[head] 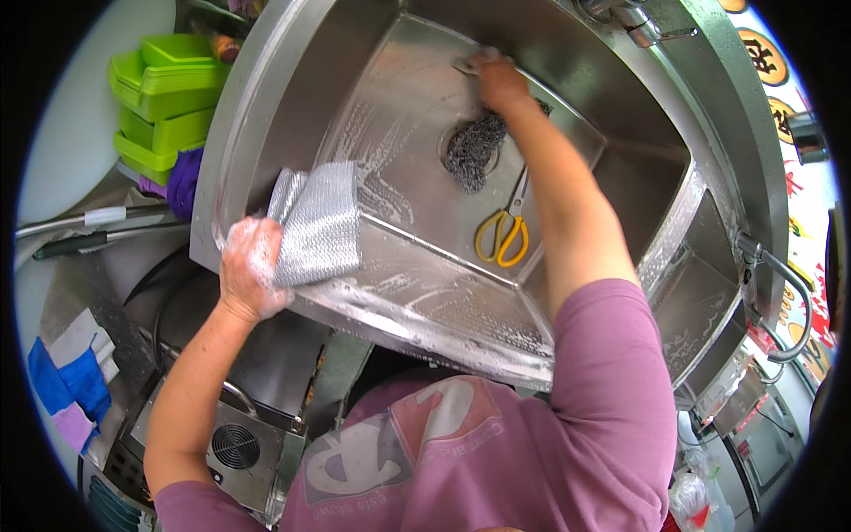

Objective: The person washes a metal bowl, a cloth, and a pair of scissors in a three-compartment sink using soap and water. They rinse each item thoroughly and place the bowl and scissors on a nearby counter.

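My left hand (252,266), coated in soap suds, grips a folded silver woven-look sheet (322,226) at the left front corner of a stainless steel sink (405,133). My right hand (498,80) reaches down to the far side of the basin. Its fingers are blurred beside a small pale item (465,65), and whether they hold it is unclear. Just below that wrist, a clump of steel wool (473,149) lies partly over the round drain. Scissors with yellow handles (503,236) rest on the basin floor, their blades partly hidden by my right forearm.
A second basin (698,292) adjoins on the right. A faucet (638,26) is mounted at the back rim. Stacked green plastic containers (166,93) stand left of the sink, near a purple cloth (185,183). Blue cloths (73,386) lie at lower left, and a metal unit with a fan grille (236,447) sits below.
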Tool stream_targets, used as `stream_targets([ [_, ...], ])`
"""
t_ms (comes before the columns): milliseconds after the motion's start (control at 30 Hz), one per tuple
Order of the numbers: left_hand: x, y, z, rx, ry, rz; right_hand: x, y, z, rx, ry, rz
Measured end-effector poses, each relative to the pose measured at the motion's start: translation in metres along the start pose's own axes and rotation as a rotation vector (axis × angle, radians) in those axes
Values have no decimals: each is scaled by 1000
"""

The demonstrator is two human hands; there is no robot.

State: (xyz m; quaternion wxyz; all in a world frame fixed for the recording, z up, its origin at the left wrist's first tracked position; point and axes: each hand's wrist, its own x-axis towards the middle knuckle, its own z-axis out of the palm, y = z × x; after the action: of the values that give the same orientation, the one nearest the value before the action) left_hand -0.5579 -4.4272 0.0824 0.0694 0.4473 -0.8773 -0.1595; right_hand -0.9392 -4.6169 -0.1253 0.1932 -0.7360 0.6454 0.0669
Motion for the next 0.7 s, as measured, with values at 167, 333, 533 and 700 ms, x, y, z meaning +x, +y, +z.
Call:
stream_targets([
  [167, 1, 2, 1, 18, 23, 4, -69, 73, -40, 350, 343, 92],
  [333, -1, 5, 0, -1, 24, 3, -171, 85, -27, 68, 241, 560],
  [533, -4, 7, 1, 21, 59, 14, -221, 40, 103, 84, -57, 701],
  [700, -2, 7, 3, 12, 73, 20, -198, -28, 93, 484, 119, 407],
])
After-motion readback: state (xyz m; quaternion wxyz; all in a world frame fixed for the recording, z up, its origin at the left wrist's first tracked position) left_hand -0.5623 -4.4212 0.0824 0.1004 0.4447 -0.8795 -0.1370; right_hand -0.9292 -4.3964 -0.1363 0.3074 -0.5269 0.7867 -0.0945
